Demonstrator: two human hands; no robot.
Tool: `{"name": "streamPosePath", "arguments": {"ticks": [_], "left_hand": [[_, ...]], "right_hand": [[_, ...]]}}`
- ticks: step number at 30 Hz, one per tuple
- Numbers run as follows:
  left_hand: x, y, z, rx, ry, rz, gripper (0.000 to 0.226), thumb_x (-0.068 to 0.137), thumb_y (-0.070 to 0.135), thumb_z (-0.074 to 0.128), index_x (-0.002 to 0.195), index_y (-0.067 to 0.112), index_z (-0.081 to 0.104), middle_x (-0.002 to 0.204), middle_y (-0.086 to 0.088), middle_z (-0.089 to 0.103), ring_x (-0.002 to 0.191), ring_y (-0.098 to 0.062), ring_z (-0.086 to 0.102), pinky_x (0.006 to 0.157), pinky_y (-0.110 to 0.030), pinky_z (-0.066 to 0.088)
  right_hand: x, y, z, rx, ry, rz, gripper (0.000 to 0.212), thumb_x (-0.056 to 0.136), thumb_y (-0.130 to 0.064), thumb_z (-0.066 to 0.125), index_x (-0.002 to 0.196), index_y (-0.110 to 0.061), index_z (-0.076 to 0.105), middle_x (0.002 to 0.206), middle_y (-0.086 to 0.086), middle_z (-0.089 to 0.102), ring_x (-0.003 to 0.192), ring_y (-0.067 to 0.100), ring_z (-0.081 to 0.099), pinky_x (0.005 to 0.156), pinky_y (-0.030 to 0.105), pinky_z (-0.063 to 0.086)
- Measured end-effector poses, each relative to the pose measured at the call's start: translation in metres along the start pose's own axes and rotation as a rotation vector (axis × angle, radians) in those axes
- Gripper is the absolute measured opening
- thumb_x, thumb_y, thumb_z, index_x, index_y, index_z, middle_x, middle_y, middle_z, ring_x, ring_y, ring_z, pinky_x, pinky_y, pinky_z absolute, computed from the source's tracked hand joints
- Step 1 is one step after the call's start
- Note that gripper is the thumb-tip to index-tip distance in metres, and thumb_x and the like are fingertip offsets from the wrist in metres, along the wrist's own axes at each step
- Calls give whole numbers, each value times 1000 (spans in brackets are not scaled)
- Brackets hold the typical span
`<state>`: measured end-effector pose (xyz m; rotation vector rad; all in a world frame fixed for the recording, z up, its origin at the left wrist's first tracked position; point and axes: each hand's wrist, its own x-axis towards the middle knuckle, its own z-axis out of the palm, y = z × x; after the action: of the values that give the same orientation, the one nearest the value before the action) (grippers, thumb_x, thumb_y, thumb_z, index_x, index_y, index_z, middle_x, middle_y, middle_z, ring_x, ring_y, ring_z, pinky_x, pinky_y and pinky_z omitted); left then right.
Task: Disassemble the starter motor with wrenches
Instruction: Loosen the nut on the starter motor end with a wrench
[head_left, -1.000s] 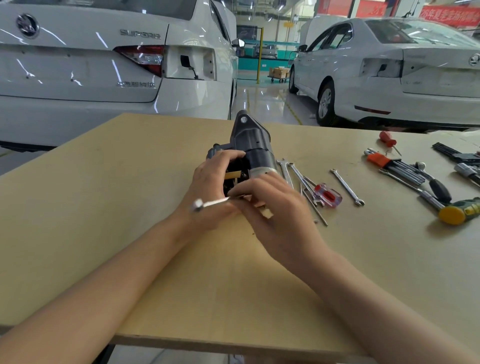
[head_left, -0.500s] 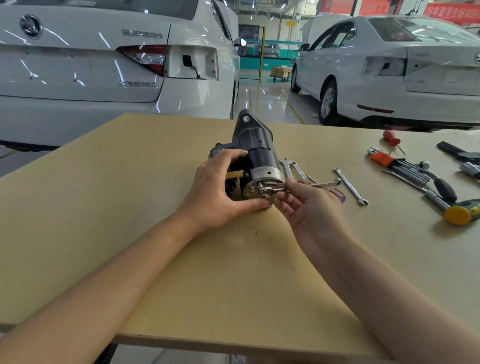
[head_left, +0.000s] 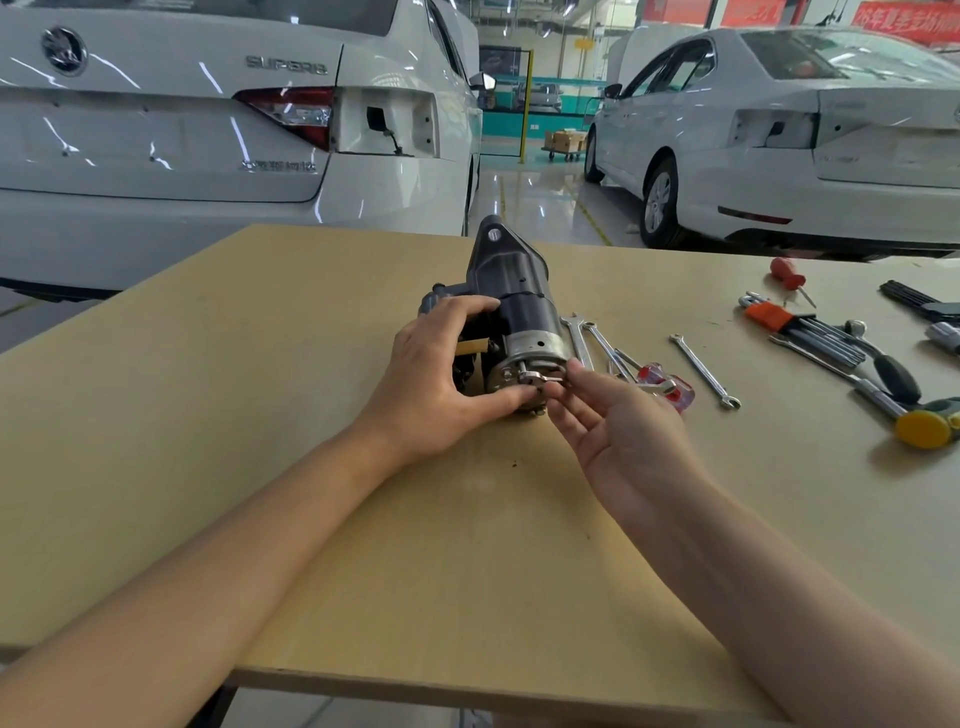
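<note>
steel wrench (head_left: 543, 378) sits on the starter motor (head_left: 519, 317) end, pinched by the right hand (head_left: 618, 431). left hand (head_left: 441, 374) grips the motor beside it.

Matt wooden table (head_left: 260, 415); motor (head_left: 519, 291) seemingly satin metal

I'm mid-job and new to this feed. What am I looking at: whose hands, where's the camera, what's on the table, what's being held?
The single view comes from a camera worn on a person's head, looking down at their bare hands. The left hand grips the starter motor, which lies on the wooden table. The right hand pinches a small wrench set on a fastener at the motor's metal end. To the right lie spare wrenches, a red-handled screwdriver, hex keys and a yellow-headed mallet. White cars stand behind.
</note>
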<state>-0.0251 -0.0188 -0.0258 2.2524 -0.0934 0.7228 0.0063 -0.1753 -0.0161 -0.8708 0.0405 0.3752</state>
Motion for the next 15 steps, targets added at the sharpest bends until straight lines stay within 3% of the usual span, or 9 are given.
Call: {"name": "streamPosePath", "arguments": {"ticks": [5, 8, 10, 12, 15], "left_hand": [[0, -2, 0, -6, -4, -21, 81, 62, 58, 72, 131, 23, 48, 127, 8, 55, 123, -16, 51, 108, -47, 39], [0, -1, 0, -26, -11, -29, 82, 61, 62, 68, 131, 23, 48, 128, 7, 55, 124, -18, 51, 108, -47, 39], [0, -1, 0, -23, -12, -22, 81, 61, 60, 70, 131, 23, 49, 127, 8, 55, 123, -17, 51, 108, -47, 39], [-1, 1, 0, -3, -15, -21, 81, 62, 62, 69, 130, 25, 48, 127, 10, 53, 122, -15, 51, 109, -47, 38], [-1, 5, 1, -3, -10, -30, 80, 63, 66, 65, 130, 25, 48, 127, 12, 52, 122, -15, 49, 108, -48, 38]], "right_hand": [[2, -2, -1, -38, 82, -25, 7, 89, -2, 63, 86, 4, 59, 60, 8, 62, 45, 12, 62, 45, 19, 50], [7, -6, -2, 91, 183, -24, 14, 97, -5, 51, 83, -2, 51, 67, 12, 53, 39, 14, 59, 41, 20, 49], [7, -8, -1, 75, 161, -85, 12, 99, -5, 48, 87, -3, 50, 68, 11, 53, 40, 14, 59, 41, 20, 48], [5, -12, 3, -88, 79, -266, 11, 98, -7, 52, 87, -5, 53, 63, 7, 54, 43, 13, 59, 45, 21, 49], [-3, -21, 20, -550, -120, -679, 11, 94, -10, 59, 84, -15, 59, 61, -2, 61, 51, 12, 57, 51, 27, 50]]}}
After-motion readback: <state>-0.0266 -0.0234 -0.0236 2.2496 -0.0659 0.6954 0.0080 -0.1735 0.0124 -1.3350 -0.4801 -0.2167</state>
